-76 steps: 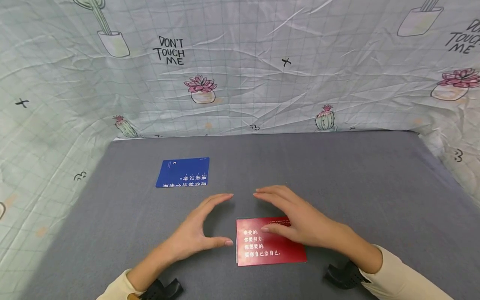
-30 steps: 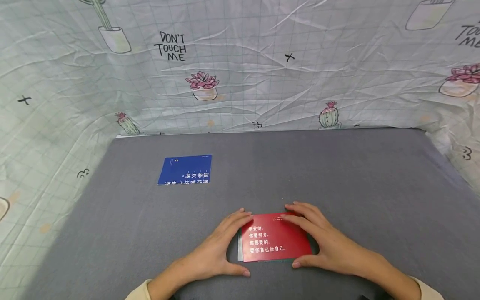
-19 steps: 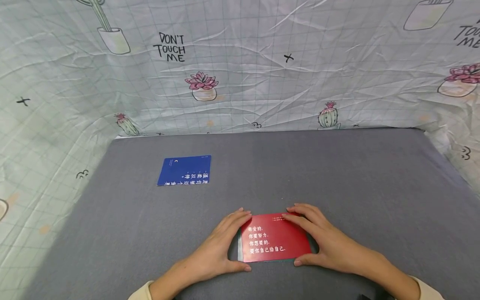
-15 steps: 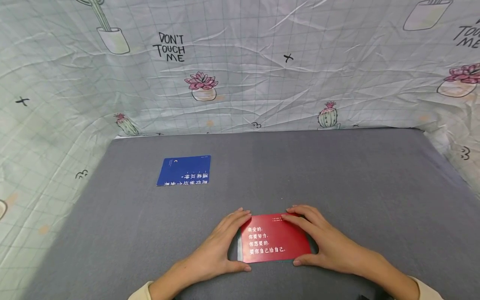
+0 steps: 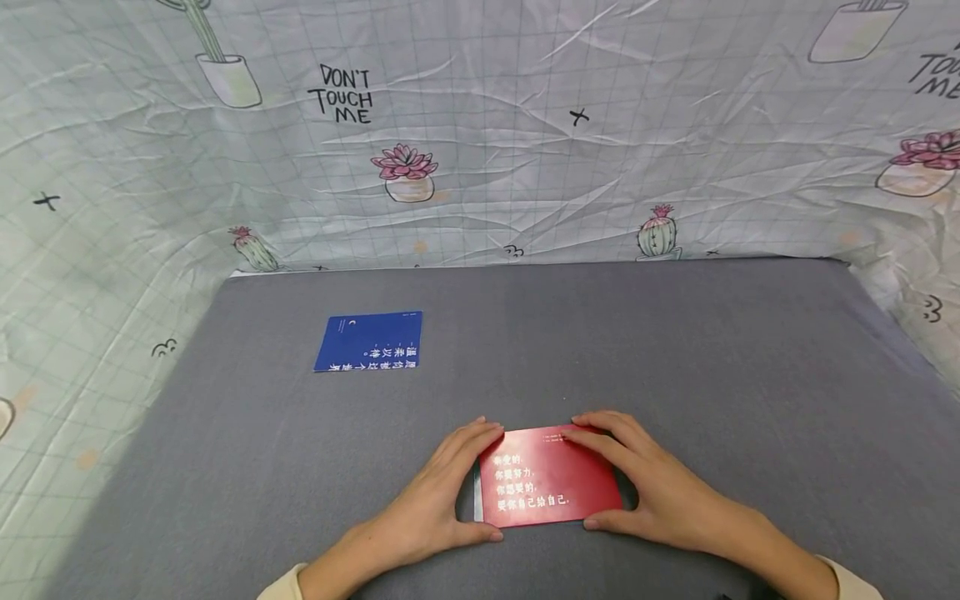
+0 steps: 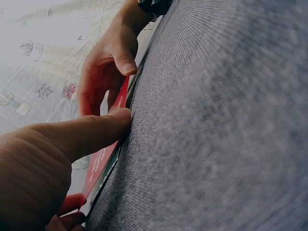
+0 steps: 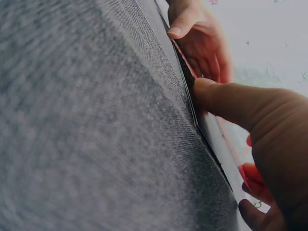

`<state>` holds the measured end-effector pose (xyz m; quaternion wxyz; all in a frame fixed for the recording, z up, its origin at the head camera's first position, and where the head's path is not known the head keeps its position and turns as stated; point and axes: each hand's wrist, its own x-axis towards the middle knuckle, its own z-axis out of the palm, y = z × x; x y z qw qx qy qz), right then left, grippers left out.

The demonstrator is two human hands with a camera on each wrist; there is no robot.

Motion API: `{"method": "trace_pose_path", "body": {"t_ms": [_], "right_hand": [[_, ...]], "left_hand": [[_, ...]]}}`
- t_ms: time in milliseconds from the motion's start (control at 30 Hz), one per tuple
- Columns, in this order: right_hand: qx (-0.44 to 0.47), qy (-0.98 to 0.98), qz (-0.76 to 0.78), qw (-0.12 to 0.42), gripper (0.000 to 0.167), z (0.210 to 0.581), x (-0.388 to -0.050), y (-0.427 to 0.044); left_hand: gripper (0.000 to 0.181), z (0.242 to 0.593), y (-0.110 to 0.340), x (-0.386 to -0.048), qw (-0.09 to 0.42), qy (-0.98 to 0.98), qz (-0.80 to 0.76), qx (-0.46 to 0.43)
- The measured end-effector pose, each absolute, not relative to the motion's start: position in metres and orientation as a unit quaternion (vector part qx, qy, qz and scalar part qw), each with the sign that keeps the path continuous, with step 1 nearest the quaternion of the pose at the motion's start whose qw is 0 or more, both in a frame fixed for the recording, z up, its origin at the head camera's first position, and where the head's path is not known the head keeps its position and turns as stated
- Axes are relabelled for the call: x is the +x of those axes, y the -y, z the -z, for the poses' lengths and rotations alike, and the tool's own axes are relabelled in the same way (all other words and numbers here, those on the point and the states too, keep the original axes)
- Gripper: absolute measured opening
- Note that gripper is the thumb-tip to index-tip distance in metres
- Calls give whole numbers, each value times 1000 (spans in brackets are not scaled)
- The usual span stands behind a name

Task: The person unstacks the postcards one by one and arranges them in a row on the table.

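Note:
A red card (image 5: 551, 483) with white Chinese writing tops a small pile of cards on the grey cloth, and the pale edge of a lower card (image 5: 478, 498) shows at its left. My right hand (image 5: 663, 492) pinches the red card between thumb at the near edge and fingers at the far edge. In the right wrist view a gap separates the red card (image 7: 184, 57) from the cards below. Around the pile's left end, my left hand (image 5: 427, 500) holds the near and far edges. Its thumb (image 6: 103, 129) presses the near edge in the left wrist view.
Farther back on the left, a blue card (image 5: 369, 342) with white writing lies flat on the grey cloth (image 5: 675, 350). A pale curtain (image 5: 480, 133) printed with potted plants stands behind the table and along both sides.
Both hands came to the pile from above and took its two ends. Within the last half second the red card has tilted slightly and caught a glare; the hands have hardly moved. The blue card stays put.

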<state>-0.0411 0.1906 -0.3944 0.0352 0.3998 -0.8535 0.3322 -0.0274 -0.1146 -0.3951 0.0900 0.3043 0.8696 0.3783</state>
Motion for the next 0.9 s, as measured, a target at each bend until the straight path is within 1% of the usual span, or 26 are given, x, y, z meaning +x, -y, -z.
{"method": "trace_pose_path", "body": {"t_ms": [100, 233, 367, 600, 767, 900], "right_hand": [[401, 850, -339, 44, 84, 393, -40, -190], [406, 846, -344, 49, 83, 391, -40, -189], [409, 843, -344, 52, 86, 388, -40, -188], [404, 847, -341, 49, 93, 383, -44, -191], [406, 851, -329, 52, 92, 378, -46, -191], [415, 847, -327, 60, 88, 376, -48, -190]], "left_hand": [[103, 395, 114, -26, 82, -868, -377, 311], [103, 393, 113, -26, 57, -867, -372, 328], [102, 388, 115, -28, 38, -864, -376, 333], [101, 378, 123, -37, 46, -859, -396, 323], [101, 377, 125, -40, 40, -855, -399, 330], [99, 376, 126, -40, 38, -854, -399, 332]]}}
